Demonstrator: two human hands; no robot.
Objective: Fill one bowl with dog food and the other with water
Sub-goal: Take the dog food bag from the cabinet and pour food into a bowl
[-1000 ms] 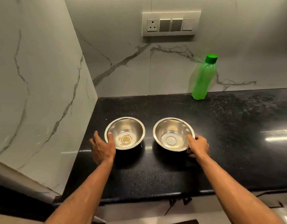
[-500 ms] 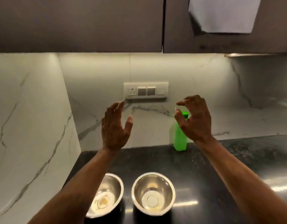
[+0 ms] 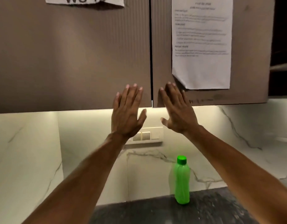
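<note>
Both my hands are raised in front of the brown wall cabinet. My left hand (image 3: pixel 126 112) is open with fingers spread, its fingertips at the lower edge of the left cabinet door (image 3: pixel 75 59). My right hand (image 3: pixel 178 110) is open too, fingertips at the lower edge of the right cabinet door (image 3: pixel 162 46), close to the gap between the doors. Both doors look closed. A green plastic bottle (image 3: pixel 181 180) with a green cap stands upright on the black counter (image 3: pixel 204 210) against the wall, below my right forearm. The two steel bowls are out of view.
A printed paper sheet (image 3: pixel 201 44) is stuck on the right door, and another paper (image 3: pixel 84 1) sits at the top of the left door. A switch panel (image 3: pixel 149 135) is on the marble back wall (image 3: pixel 91 151), partly behind my left wrist. A marble side wall stands at left.
My hands left the two bowls and rose to the cabinet doors. The view tilted upward, so the bowls dropped out of sight and the cabinet fills the top.
</note>
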